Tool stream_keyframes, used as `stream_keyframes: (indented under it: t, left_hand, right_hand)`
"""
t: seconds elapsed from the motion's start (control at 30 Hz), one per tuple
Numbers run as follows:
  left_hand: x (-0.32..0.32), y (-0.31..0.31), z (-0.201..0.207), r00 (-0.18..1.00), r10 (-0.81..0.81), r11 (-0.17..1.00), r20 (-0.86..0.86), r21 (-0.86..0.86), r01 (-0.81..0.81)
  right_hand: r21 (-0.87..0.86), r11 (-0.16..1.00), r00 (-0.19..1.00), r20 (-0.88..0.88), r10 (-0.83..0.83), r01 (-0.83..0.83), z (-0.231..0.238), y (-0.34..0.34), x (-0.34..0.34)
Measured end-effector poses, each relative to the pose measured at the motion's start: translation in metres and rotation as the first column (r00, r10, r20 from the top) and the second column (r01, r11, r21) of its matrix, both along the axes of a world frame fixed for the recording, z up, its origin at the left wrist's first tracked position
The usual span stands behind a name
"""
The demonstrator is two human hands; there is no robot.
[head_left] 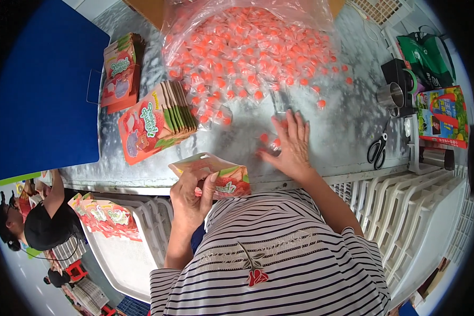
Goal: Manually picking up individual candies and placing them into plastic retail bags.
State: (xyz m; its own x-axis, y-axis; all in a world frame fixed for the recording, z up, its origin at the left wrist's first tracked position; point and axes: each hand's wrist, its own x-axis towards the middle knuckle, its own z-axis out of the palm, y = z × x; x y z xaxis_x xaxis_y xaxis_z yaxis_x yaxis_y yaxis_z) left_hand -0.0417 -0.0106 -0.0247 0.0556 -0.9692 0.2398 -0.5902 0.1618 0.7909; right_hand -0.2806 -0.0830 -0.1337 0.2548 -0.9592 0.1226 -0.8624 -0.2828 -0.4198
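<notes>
My left hand (190,196) grips a red and green candy pouch (227,181) at the table's near edge, its top gaping upward. Fingers spread, my right hand (292,150) lies low over the metal table beside a few wrapped red candies (265,138); some sit by its thumb and under its fingers. Beyond it spreads a big heap of wrapped red candies (247,47), spilling from a clear plastic bag (187,16). Left of the heap, a fanned stack of flat pouches (152,124) rests on the table.
Another pouch stack (122,71) stands by a blue panel (47,89). Black scissors (377,150), a metal cup (391,95) and a green bag (425,59) are at the right. White trays (405,216) are stacked below; filled pouches (108,217) lie on a left tray. A co-worker (42,221) is at far left.
</notes>
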Motion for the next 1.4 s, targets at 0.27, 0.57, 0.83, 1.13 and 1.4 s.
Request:
stream_keyframes:
  t: [0.27, 0.57, 0.83, 1.13, 1.4]
  left_hand:
    - [0.0, 0.0, 0.0, 1.0, -0.005, 1.0, 0.003, -0.006, 0.005]
    - [-0.007, -0.008, 0.006, 0.995, -0.076, 0.996, 0.065, -0.047, 0.079]
    - [-0.014, -0.016, 0.009, 0.972, -0.165, 0.983, 0.165, -0.053, 0.175]
    - [-0.02, -0.009, 0.007, 0.961, -0.24, 0.963, 0.136, -0.091, 0.254]
    - [-0.013, -0.006, 0.006, 0.973, -0.214, 0.975, 0.082, -0.038, 0.218]
  right_hand:
    - [-0.191, 0.945, 0.955, 0.08, 0.284, -0.265, -0.013, -0.013, 0.009]
    - [-0.178, 0.977, 0.883, 0.43, 0.187, -0.121, -0.019, -0.035, -0.013]
    - [0.496, 0.808, 0.351, 0.853, -0.386, -0.317, 0.111, -0.037, 0.043]
    - [0.031, 0.814, 0.544, 0.758, 0.359, -0.58, 0.102, -0.032, 0.076]
    - [0.102, 0.739, 0.625, 0.616, 0.479, -0.666, 0.116, -0.024, 0.052]
